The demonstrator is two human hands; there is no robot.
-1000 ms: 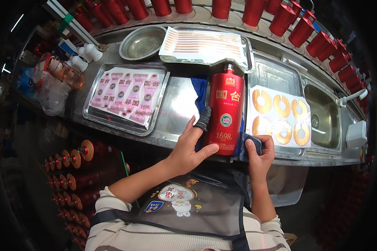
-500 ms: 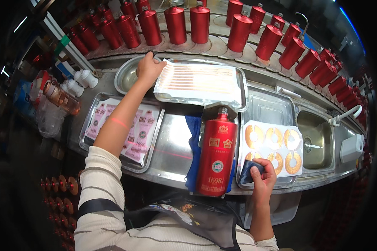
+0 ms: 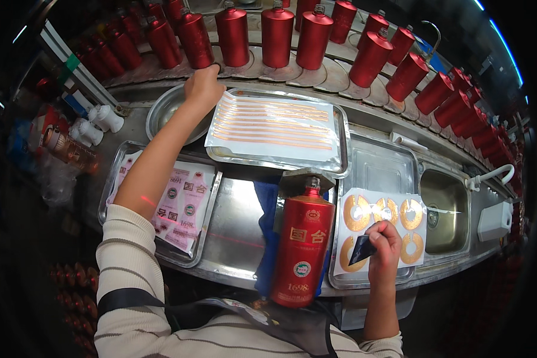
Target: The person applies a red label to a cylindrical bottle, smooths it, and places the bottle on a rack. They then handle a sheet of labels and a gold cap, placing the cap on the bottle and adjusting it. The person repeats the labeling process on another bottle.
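Lying on its side near the front edge of the counter (image 3: 238,235), neck pointing toward the back: a red bottle (image 3: 301,250), resting on a blue cloth (image 3: 265,209), untouched by either hand. Probably heavy, rigid, glossy and slick, breakable if dropped; best taken around the broad body, not the narrow capped neck. Just right of it, right hand (image 3: 385,250) closed around a small dark blue pad (image 3: 362,249), over a white sheet of gold ring labels (image 3: 379,224) in a tray at the front right. Left hand (image 3: 203,88) stretched to the back edge, fingers curled at the base of a red bottle in the row (image 3: 232,36); whether gripping, hard to tell. Between: tray of gold strip labels (image 3: 274,126), round metal bowl (image 3: 164,110), tray of pink labels (image 3: 182,206) front left, sink (image 3: 444,209) far right.
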